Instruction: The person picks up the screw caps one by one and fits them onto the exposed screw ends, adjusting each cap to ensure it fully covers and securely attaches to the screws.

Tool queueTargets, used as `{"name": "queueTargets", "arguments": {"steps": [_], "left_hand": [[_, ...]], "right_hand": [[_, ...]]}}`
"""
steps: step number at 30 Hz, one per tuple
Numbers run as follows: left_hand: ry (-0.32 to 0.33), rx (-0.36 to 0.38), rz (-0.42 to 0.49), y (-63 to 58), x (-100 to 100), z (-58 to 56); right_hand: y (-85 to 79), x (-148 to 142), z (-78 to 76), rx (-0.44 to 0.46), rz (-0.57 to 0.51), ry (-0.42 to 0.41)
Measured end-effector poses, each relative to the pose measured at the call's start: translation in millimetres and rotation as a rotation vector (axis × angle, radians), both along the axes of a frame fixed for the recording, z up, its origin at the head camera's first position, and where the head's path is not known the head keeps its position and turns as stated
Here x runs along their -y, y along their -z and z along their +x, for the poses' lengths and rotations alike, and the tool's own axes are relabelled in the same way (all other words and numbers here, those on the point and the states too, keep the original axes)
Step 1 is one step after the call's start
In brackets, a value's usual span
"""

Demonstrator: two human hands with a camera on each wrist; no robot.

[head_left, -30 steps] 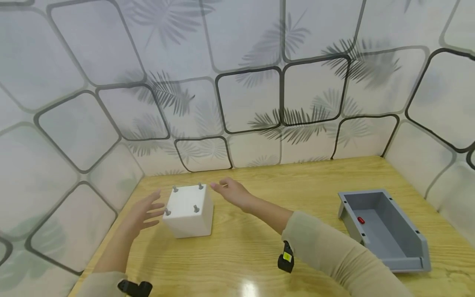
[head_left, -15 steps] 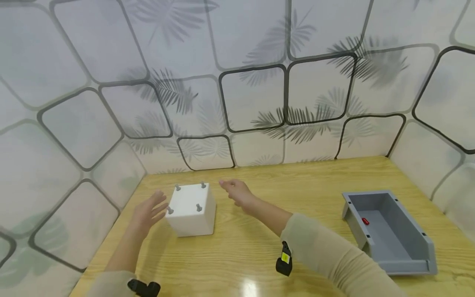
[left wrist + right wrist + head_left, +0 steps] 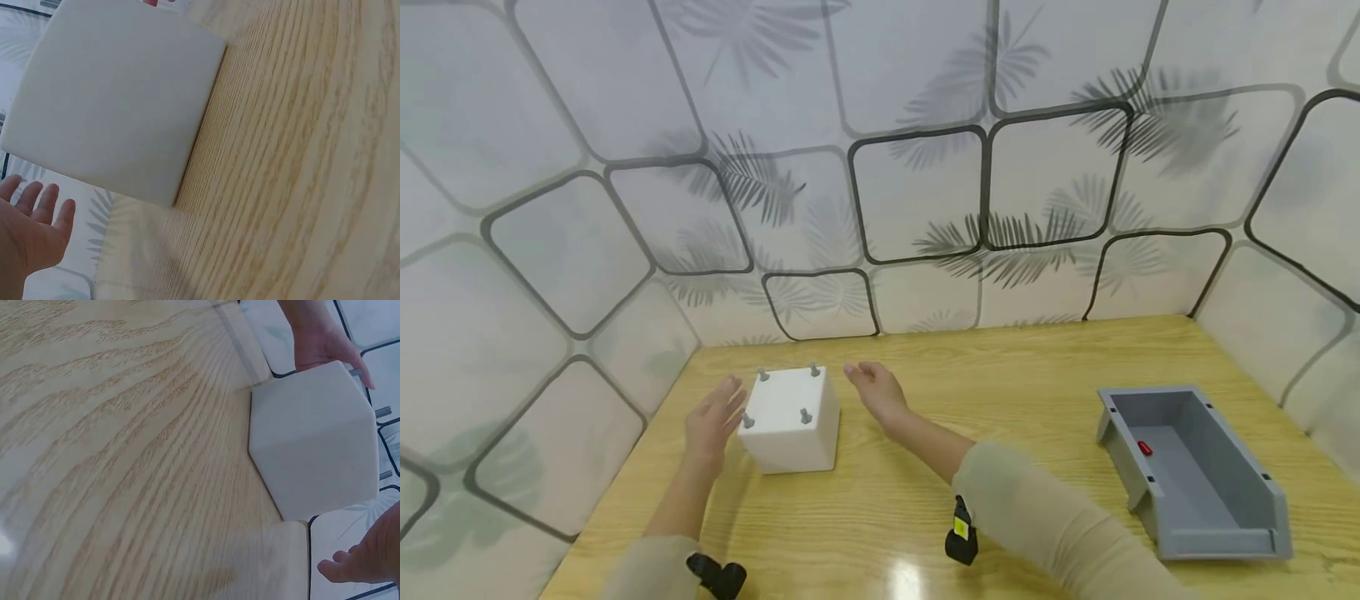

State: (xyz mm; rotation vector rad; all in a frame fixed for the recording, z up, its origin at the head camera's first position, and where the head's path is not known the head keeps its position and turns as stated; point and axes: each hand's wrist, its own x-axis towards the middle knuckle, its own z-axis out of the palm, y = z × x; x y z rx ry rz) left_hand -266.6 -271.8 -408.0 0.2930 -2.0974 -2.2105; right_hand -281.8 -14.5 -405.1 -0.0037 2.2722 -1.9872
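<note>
A white block stands on the wooden table, with several short grey pegs sticking up near its top corners. My left hand is at its left side, fingers extended; the left wrist view shows that hand beside the block, seemingly without gripping it. On the other side, my right hand is held in the air, fingers loosely bent and apart from the block. From the right wrist, the block appears between the right hand and the left hand.
To the right on the table lies a grey open-fronted bin with a small red piece inside. Patterned walls border the table at the back and both sides.
My left hand has come forward and closer to the block's left side. The right hand has drawn slightly away from the block. The whole head view has shifted a little.
</note>
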Motion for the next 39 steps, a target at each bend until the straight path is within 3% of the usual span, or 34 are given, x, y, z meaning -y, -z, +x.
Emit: {"name": "queueTargets", "arguments": {"steps": [6, 11, 16, 24, 28, 39], "left_hand": [[0.021, 0.083, -0.051, 1.8, -1, -1.0], [0.052, 0.1, -0.04, 3.0, 0, -0.5], [0.085, 0.148, -0.068, 4.0, 0, 1.3], [0.134, 0.238, -0.107, -1.4, 1, 2.4], [0.183, 0.24, -0.1, -3.8, 1, 0.6], [0.228, 0.192, -0.064, -0.6, 5, 1.6]], "right_hand": [[7.0, 9, 2.1, -0.003, 0.002, 0.02], [8.6, 17, 7.5, -0.014, -0.028, 0.041], [11.3, 25, 15.1, 0.01, -0.027, 0.037], [12.2, 29, 14.4, 0.069, -0.063, 0.002], [9.1, 29, 11.9, 0.102, -0.102, -0.028], [11.0, 41, 12.3, 0.017, -0.147, -0.025]]}}
